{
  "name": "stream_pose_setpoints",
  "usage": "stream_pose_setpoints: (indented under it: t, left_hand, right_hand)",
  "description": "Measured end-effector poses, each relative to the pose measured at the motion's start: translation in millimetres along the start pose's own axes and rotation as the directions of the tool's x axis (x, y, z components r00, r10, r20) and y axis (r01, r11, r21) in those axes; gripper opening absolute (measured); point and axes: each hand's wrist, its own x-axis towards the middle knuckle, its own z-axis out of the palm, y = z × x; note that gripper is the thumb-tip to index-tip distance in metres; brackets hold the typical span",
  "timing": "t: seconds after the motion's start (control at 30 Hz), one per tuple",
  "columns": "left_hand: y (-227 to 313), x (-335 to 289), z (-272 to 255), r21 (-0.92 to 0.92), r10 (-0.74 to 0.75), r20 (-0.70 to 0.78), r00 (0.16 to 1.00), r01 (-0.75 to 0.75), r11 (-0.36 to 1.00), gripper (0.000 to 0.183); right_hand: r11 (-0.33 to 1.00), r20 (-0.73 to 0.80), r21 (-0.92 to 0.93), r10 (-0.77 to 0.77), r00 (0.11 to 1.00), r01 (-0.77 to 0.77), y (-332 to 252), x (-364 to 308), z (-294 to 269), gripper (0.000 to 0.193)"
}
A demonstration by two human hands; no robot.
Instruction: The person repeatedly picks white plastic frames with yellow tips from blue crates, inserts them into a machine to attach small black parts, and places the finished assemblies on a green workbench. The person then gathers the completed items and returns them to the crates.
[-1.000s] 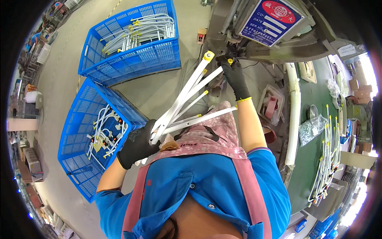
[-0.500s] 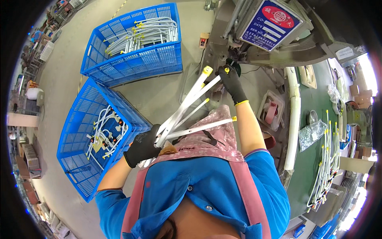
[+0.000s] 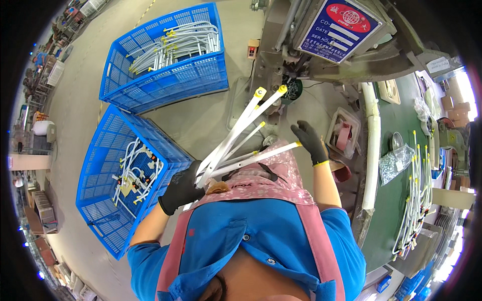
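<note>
My left hand (image 3: 181,185), in a black glove, is closed round the lower part of a bundle of white tubes (image 3: 234,134) with yellow end pieces. The tubes fan out ahead of my pink apron, pointing away and to the right. Two long ones cross near the middle, and others lie lower. My right hand (image 3: 311,143), also gloved in black, is raised with its fingers stretched out and nothing in them. Beside it is the yellow tip of the lowest tube; I cannot tell whether they touch. Beyond the tube tips stands a machine (image 3: 331,60) with a blue plate.
Two blue crates stand on the floor at the left: the far crate (image 3: 165,83) holds many white bent tubes, the near crate (image 3: 175,148) tube assemblies. On the right, a green table (image 3: 386,210) bears more tubes (image 3: 414,195) and a clear bag (image 3: 395,163). A dark cup (image 3: 292,93) sits under the machine.
My right hand has let go of a tube's yellow tip near the machine and drawn back toward me, to the right. My left hand still holds the bundle.
</note>
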Motion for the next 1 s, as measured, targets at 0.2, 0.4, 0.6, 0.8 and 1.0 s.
stream_pose_setpoints:
  t: [0.2, 0.4, 0.6, 0.8, 1.0]
  left_hand:
    - [1, 0, 1, -0.037, -0.05, 0.008, 0.999, 0.05, 0.998, 0.067]
    - [21, -2, -15, 0.027, -0.138, 0.036, 0.99, 0.137, 0.99, 0.063]
    - [34, 4, -41, -0.069, -0.119, -0.008, 0.993, 0.118, 0.991, 0.069]
    - [45, -8, -68, -0.113, -0.148, -0.06, 0.987, 0.141, 0.984, 0.066]
    - [39, -11, -73, -0.07, -0.049, -0.174, 0.984, 0.037, 0.997, 0.059]
  right_hand:
    - [0.816, 0.294, 0.484, 0.189, 0.937, -0.316, 28, -25, 0, 0.046]
    - [0.756, 0.165, 0.624, 0.12, 0.979, -0.198, 15, -45, 4, 0.037]
    - [0.913, -0.128, 0.384, -0.093, 0.987, 0.135, -46, -17, -7, 0.038]
    - [0.918, -0.261, 0.162, -0.315, 0.913, 0.363, -115, 22, -17, 0.033]
    - [0.89, -0.253, 0.047, -0.428, 0.868, 0.453, -144, 39, -16, 0.031]
